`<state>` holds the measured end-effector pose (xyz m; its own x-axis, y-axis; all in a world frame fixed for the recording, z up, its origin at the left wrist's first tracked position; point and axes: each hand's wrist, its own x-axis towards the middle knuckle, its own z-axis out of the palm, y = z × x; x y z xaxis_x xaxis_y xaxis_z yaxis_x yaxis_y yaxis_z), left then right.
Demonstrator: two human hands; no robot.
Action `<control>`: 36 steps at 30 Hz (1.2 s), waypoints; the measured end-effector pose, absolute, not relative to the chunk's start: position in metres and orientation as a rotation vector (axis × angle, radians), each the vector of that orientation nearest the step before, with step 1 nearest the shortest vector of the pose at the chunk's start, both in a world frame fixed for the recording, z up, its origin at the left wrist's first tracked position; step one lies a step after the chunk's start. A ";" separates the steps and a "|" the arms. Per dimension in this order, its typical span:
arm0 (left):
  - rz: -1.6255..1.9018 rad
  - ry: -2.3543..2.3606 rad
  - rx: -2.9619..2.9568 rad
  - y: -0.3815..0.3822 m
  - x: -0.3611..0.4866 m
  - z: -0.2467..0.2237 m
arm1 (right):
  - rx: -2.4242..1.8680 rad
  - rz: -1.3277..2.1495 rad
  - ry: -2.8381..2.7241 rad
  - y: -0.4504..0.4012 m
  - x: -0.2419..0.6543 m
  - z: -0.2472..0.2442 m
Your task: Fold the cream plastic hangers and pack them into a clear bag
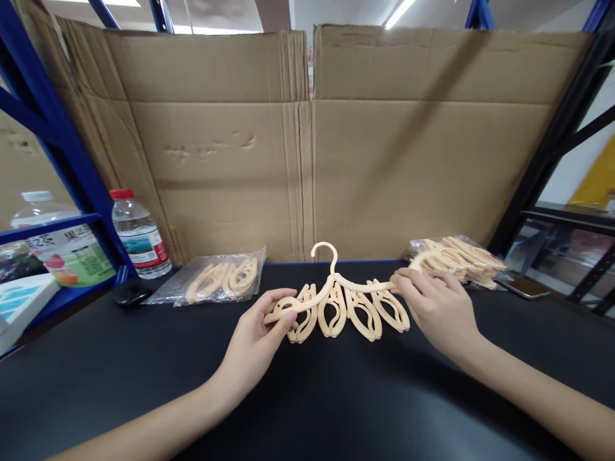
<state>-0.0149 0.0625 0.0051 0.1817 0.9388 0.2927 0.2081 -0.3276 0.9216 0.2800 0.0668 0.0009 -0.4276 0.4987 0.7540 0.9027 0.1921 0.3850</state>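
The left hand's [262, 326] grip and the right hand's [435, 307] are clamped on opposite arms of an opened-out beige hanger [332, 278], hook upward, over the matte black tabletop [336, 397]. Folded hangers [354, 320] lie behind it, between two plastic bags [225, 280] of more. Tall creased cardboard [408, 147] walls the back, with blue metal posts [29, 83] left and a ceiling light [398, 13] above.

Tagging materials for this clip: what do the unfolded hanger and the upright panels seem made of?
The unfolded hanger: probably plastic, smooth, low-sheen cream, judging by its moulded-looking curves. The upright panels: apparently corrugated cardboard, matte brown, with creases and ridges.
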 end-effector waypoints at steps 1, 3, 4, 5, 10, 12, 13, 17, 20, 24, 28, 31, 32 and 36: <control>1.204 1.094 1.686 0.063 -0.015 0.005 | -1.298 -1.114 -2.016 0.068 0.280 0.001; 1.210 1.093 1.678 0.063 -0.015 0.004 | -1.276 -0.989 -2.026 0.070 0.280 -0.001; 1.216 1.094 1.675 0.063 -0.016 0.004 | -1.268 -0.894 -2.028 0.071 0.280 -0.003; 1.221 1.096 1.672 0.064 -0.016 0.004 | -1.256 -0.785 -2.023 0.072 0.280 -0.005; 1.224 1.096 1.670 0.066 -0.016 0.004 | -1.092 -0.380 -1.964 0.069 0.277 -0.008; 1.220 1.088 1.655 0.065 -0.016 0.004 | -1.049 -0.288 -1.923 0.068 0.276 -0.006; 1.221 1.085 1.645 0.065 -0.016 0.005 | -1.054 -0.222 -1.902 0.068 0.275 -0.005; 1.239 1.090 1.551 0.063 -0.016 0.007 | -1.095 0.195 -1.803 0.071 0.276 -0.004; 1.294 1.046 1.381 0.064 -0.015 0.008 | -1.024 0.499 -1.691 0.076 0.278 -0.004; 1.384 0.955 1.117 0.068 -0.014 0.009 | -0.960 0.696 -1.577 0.078 0.279 -0.003; 1.272 0.957 1.104 0.065 -0.012 0.009 | -0.893 0.819 -1.555 0.073 0.272 -0.004; 1.170 0.930 1.183 0.059 -0.009 0.008 | -0.844 0.956 -1.549 0.065 0.262 -0.008; 1.141 0.920 1.212 0.057 -0.007 0.008 | -0.828 1.014 -1.544 0.062 0.258 -0.010; 1.021 0.884 1.306 0.048 -0.001 0.006 | -0.717 1.265 -1.492 0.051 0.242 -0.014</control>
<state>-0.0013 0.0484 0.0061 0.3266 0.9441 0.0440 -0.0921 -0.0145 0.9956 0.2422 0.0508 -0.0136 -0.3140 0.8963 0.3130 -0.1620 0.2743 -0.9479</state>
